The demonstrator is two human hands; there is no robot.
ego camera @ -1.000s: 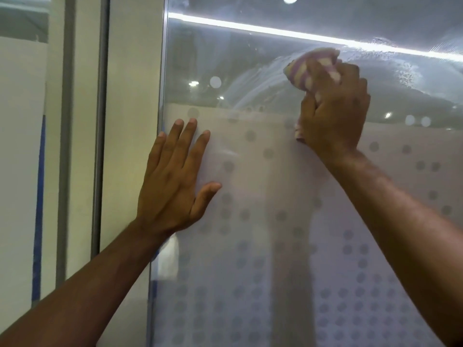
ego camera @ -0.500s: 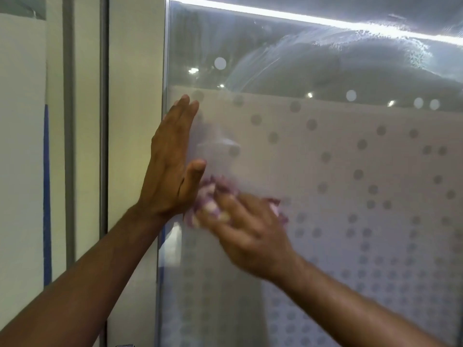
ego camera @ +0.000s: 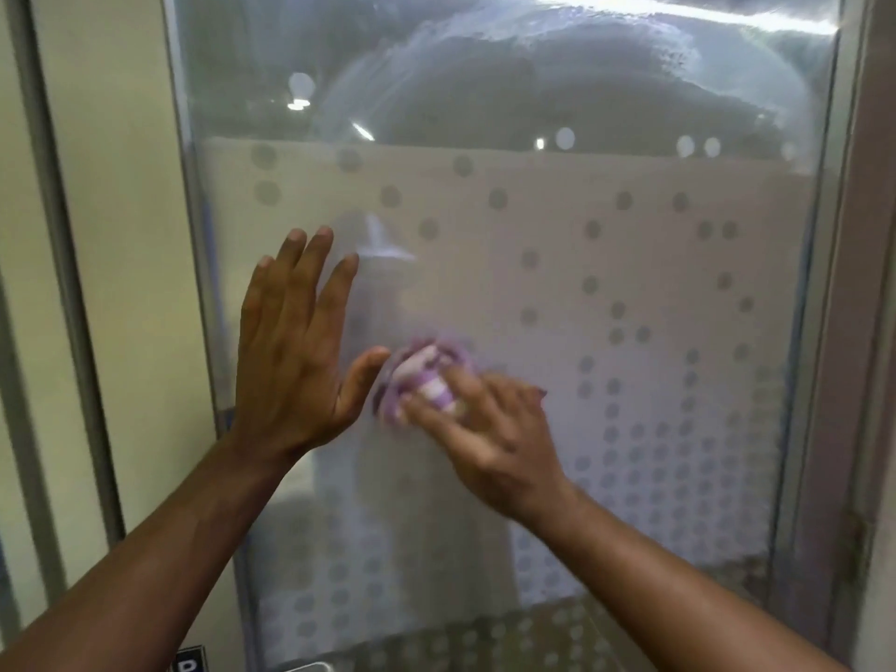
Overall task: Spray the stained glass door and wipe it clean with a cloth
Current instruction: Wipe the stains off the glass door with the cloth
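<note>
Left hand [ego camera: 296, 351] is holding straight fingers toward twelve o'clock; right hand [ego camera: 489, 429] is gripping the cloth [ego camera: 426, 375], pointing toward ten o'clock.

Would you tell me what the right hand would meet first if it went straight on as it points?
Most likely the left hand, at its thumb: the right hand points up-left along the glass door, its cloth leading, nearly touching.
</note>
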